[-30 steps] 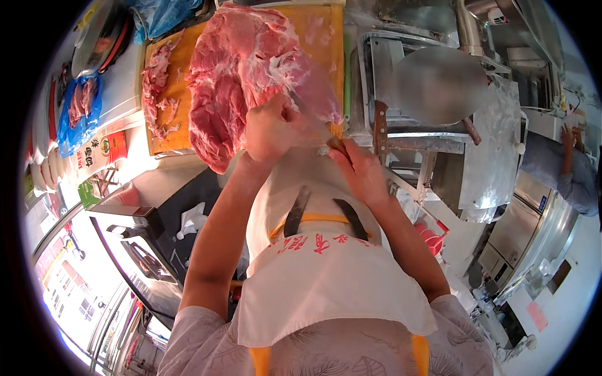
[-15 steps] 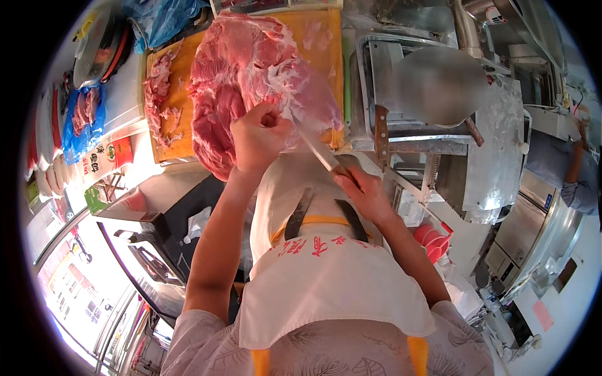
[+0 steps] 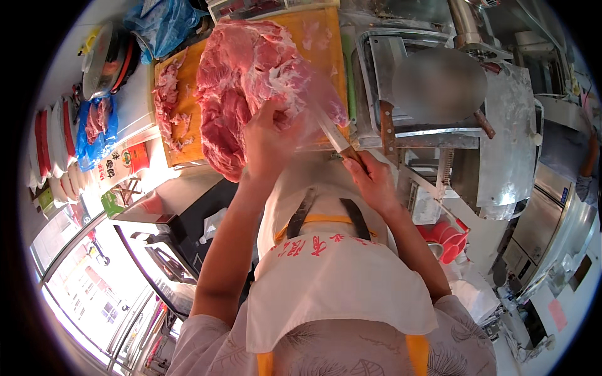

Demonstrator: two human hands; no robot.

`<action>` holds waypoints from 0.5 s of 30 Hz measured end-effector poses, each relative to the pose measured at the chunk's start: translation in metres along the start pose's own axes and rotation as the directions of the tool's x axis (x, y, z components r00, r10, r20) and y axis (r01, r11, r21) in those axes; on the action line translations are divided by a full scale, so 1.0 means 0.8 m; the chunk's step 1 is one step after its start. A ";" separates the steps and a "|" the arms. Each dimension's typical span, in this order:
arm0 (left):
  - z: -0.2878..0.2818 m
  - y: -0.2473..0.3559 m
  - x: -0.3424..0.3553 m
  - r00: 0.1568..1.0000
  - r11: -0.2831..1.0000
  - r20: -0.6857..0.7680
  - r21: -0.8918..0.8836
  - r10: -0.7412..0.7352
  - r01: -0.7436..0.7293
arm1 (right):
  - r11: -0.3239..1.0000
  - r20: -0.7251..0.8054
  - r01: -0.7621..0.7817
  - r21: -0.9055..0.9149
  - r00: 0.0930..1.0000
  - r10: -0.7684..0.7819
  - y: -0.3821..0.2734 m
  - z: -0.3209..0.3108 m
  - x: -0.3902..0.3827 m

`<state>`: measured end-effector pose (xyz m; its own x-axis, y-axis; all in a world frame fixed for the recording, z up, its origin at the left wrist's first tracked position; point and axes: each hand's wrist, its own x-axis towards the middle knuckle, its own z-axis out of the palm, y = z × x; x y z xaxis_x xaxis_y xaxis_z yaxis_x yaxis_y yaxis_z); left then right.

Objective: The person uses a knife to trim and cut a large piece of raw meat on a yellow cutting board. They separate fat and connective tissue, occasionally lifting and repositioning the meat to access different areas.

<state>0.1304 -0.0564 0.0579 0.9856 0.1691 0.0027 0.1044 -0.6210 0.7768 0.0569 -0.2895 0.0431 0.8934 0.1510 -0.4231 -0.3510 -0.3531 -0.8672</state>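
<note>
A large slab of raw pink-red meat (image 3: 241,81) with white fat streaks covers much of a yellow-orange cutting board (image 3: 320,59). At its near edge, my left hand (image 3: 266,141) is closed with curled fingers, pinching a flap of the meat; motion blurs the fingertips. My right hand (image 3: 374,182) grips the handle of a knife (image 3: 332,134), whose blade slants up and left toward the meat's near right part. The blade's far end is blurred against the meat. Thin meat trimmings (image 3: 168,94) lie along the board's left side.
Right of the board, a metal tray (image 3: 370,37) and a wooden-handled cleaver (image 3: 387,125) lie on the counter. A blue plastic bag (image 3: 163,31) sits at the back left; another blue bag (image 3: 94,144) holds meat. Red plastic scoops (image 3: 448,241) are lower right. Another person's arm (image 3: 588,156) shows far right.
The knife and my right hand have moved slightly farther out and to the right, widening the gap from my left hand. My left hand has shifted a little right. The whole view has shifted slightly.
</note>
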 end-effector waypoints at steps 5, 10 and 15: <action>0.020 -0.004 0.009 0.994 0.984 -0.104 0.179 0.019 0.000 | 0.998 -0.033 0.007 0.054 0.999 -0.005 -0.002 0.001 0.001; 0.002 -0.005 0.018 0.979 0.981 -0.068 0.022 -0.190 0.192 | 0.999 -0.010 0.017 0.050 1.000 -0.016 0.010 0.010 0.004; -0.020 -0.016 0.031 0.930 0.935 0.139 -0.059 -0.340 0.350 | 0.995 0.028 -0.004 0.096 1.000 0.001 -0.004 0.026 0.012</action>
<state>0.1511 -0.0319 0.0584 0.8998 0.2619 -0.3488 0.4349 -0.4761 0.7643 0.0607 -0.2679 0.0361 0.8849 0.1764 -0.4310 -0.3795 -0.2631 -0.8870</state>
